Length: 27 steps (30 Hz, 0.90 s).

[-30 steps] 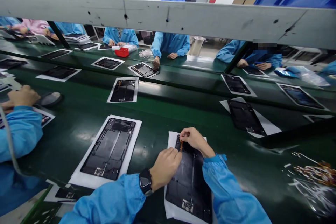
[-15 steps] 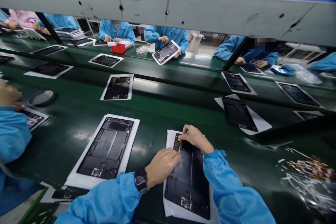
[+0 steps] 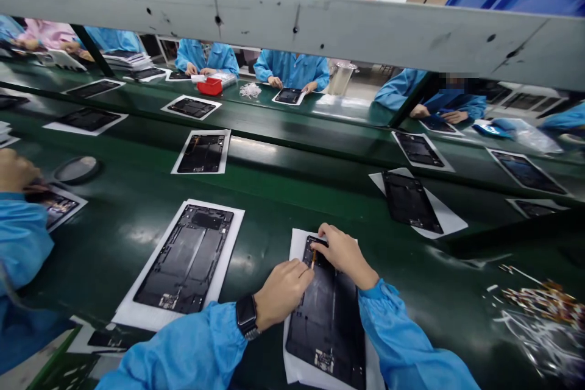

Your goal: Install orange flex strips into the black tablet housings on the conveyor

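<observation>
A black tablet frame (image 3: 329,317) lies on a white sheet (image 3: 292,368) on the green belt right in front of me. My left hand (image 3: 283,292), with a dark watch on its wrist, pinches the lower end of a small orange flex strip (image 3: 313,259) near the frame's top left corner. My right hand (image 3: 345,253) rests on the frame's top edge with its fingertips pressing on the strip's upper end. Both sleeves are blue.
A second tablet frame (image 3: 187,259) on a white sheet lies to my left; others (image 3: 409,201) (image 3: 201,152) lie further along the belts. A pile of loose orange and white strips (image 3: 543,298) sits at right. A co-worker's blue sleeve (image 3: 21,237) is at left; several people work opposite.
My right hand has slid down onto the frame's top corner, pressing on the strip. Across the belts, a worker has laid a raised frame back down.
</observation>
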Tool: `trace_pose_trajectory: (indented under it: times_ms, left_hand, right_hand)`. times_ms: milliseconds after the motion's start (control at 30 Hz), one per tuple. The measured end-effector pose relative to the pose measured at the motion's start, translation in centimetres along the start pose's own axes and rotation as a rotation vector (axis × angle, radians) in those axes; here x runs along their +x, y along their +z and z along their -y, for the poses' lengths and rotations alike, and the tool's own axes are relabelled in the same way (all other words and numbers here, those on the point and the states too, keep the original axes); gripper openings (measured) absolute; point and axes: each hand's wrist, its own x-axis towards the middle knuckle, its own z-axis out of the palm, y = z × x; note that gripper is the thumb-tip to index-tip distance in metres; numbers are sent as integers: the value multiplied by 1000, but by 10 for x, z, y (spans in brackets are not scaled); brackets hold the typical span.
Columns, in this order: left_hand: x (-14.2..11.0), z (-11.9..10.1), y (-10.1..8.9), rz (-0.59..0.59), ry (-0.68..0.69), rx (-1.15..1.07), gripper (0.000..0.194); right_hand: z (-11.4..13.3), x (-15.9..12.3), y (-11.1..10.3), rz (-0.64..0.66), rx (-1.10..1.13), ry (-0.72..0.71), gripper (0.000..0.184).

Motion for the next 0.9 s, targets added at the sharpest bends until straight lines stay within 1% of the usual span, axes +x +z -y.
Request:
trace_pose_trajectory:
  times_ms: [133, 233, 400, 600, 733, 900]
  left_hand:
    - [-1, 3, 6, -83, 53, -22, 17]
    - [-3, 6, 11, -118, 99, -16, 21]
    - [-3, 6, 13, -39, 134, 45, 23]
    - [1, 2, 4, 54, 145, 103, 19]
    - [2, 1, 1, 67, 156, 120, 18]
    - [1, 1, 2, 65, 161, 148, 21]
  right_hand:
    - [-5, -2, 11, -126, -33, -32, 13]
    - [-12, -1, 15, -129, -7, -42, 16]
    - [-22, 6, 13, -73, 126, -30, 23]
    - [-23, 9, 8, -59, 183, -17, 26]
    - [-24, 8, 8, -70, 197, -12, 28]
    - [-26, 9, 9, -71, 203, -7, 30]
